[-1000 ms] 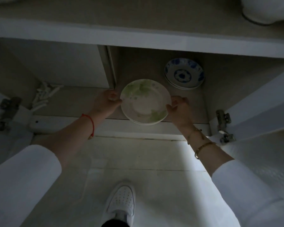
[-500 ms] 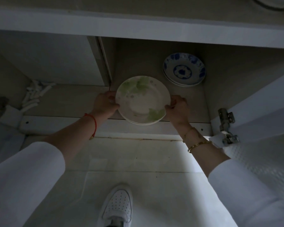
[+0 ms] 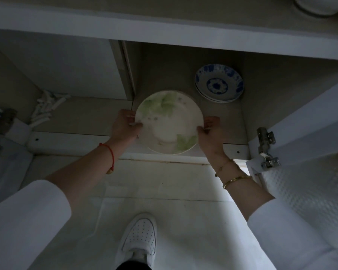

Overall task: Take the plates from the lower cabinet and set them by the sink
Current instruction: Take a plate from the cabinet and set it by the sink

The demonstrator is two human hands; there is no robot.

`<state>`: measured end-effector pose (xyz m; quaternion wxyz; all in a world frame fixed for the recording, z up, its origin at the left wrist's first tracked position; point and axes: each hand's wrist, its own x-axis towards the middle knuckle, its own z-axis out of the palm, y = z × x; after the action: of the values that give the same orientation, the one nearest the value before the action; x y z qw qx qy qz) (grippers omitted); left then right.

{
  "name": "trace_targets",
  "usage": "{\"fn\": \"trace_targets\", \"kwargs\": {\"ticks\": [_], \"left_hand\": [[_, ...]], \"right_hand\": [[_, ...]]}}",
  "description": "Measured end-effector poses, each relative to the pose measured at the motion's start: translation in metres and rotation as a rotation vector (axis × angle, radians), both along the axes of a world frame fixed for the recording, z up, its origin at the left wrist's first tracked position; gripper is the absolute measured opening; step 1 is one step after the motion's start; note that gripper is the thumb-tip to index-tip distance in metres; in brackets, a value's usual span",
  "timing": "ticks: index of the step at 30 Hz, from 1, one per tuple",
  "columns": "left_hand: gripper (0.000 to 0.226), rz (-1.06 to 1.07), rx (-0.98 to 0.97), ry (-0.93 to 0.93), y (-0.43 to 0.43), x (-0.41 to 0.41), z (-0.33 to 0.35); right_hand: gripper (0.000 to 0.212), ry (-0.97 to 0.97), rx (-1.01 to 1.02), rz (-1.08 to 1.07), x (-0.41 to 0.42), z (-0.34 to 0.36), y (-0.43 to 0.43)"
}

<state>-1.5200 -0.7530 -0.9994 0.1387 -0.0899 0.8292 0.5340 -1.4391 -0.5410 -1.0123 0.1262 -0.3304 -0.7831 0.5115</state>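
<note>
Green-leafed plates [image 3: 169, 121] sit pinched between both hands, left hand [image 3: 125, 126] and right hand [image 3: 210, 131] on opposite rims, at the cabinet's front lip

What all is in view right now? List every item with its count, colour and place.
green-leaf plates: small stack, count unclear, white with green, front of cabinet shelf, gripped on both sides
blue-patterned plates: stack, at least two, blue and white, back right of shelf
hinge: one, metal, on right door
white sticks: several, left compartment, too dim to identify
shoe: one, white, on floor
left hand: red string bracelet
right hand: gold bracelets
</note>
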Motion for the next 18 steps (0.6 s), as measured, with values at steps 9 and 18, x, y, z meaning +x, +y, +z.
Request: {"fn": "trace_targets", "kwargs": {"ticks": [9, 18], "left_hand": [[0.031, -0.002, 0.117, -0.041, -0.032, 0.033, 0.06], [0.036, -0.073, -0.053, -0.094, -0.056, 0.107, 0.191]], "right_hand": [[0.039, -0.035, -0.174, -0.02, 0.038, 0.059, -0.032], [0.042, -0.186, -0.246, -0.068, 0.123, 0.184, -0.065]]}}
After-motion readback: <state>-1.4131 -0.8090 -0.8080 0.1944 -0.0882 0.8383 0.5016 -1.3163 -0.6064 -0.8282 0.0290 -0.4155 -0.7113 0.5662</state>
